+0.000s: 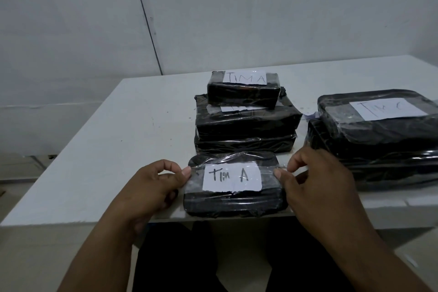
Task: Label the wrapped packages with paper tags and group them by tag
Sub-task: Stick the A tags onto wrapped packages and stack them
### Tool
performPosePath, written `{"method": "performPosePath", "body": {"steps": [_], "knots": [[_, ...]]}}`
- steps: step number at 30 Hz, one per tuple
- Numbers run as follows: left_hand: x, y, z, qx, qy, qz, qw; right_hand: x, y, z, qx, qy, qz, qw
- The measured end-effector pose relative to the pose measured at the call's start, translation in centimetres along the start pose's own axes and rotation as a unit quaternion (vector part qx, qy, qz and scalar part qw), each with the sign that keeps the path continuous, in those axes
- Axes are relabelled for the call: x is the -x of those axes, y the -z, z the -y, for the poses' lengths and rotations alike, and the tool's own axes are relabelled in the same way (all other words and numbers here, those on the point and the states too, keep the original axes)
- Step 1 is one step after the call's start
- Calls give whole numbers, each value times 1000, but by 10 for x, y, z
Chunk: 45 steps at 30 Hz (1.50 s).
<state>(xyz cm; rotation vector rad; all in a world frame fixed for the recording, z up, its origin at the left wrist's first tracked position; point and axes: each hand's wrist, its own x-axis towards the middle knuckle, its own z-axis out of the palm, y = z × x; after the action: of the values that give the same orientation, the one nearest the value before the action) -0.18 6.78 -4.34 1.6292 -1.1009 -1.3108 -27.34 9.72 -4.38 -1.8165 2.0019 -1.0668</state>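
Grips [233, 174] pinch tape [269, 169], stack [245, 121] behind

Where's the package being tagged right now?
Head view, bottom centre: the TIM A package lies at the table's near edge, between the left hand and right hand, just before the TIM A stack.

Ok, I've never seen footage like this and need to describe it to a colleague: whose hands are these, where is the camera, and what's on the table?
There is no machine. A person wears a camera on the head, looking down at both bare hands. On the white table the left hand and the right hand pinch clear tape across a paper tag reading "TIM A", on a black wrapped package. Behind it stands a stack of packages, the top one also tagged "TIM A". A second stack, whose tag seems to read "TIM C", sits to the right.
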Motion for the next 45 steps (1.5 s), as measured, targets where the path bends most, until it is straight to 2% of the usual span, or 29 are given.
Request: {"method": "performPosePath", "body": {"steps": [9,18,22,24,25,27,28,30,32,33,35,37,45], "knots": [[-2,7,8,-14,-6,-1,1000,-5,2,3,35,14,13,999],[5,4,10,-28,-43,-30,998,-6,1,4,29,-49,70,996],[11,6,10,-60,-56,-15,997,-6,3,2,24,-71,138,988],[12,4,8,-77,-63,-58,993,-6,5,2,68,-48,143,986],[12,4,8,-100,-80,-108,986,-5,6,3,84,-23,127,988],[13,2,8,-174,-150,-217,949,-2,5,6,82,34,74,993],[17,1,6,-203,-201,-245,927,1,6,11,77,48,65,994],[25,-5,3,-251,-324,-213,887,6,7,22,82,94,109,986],[33,-19,4,-315,-412,-101,849,13,1,30,128,149,190,962],[36,-27,5,-347,-426,-40,834,16,-4,31,149,167,220,949],[40,-39,7,-394,-408,45,822,23,-14,33,178,188,240,936],[41,-43,9,-442,-355,77,820,27,-20,29,196,184,237,934],[44,-39,10,-541,-279,49,791,23,-16,27,234,134,239,933]]}}
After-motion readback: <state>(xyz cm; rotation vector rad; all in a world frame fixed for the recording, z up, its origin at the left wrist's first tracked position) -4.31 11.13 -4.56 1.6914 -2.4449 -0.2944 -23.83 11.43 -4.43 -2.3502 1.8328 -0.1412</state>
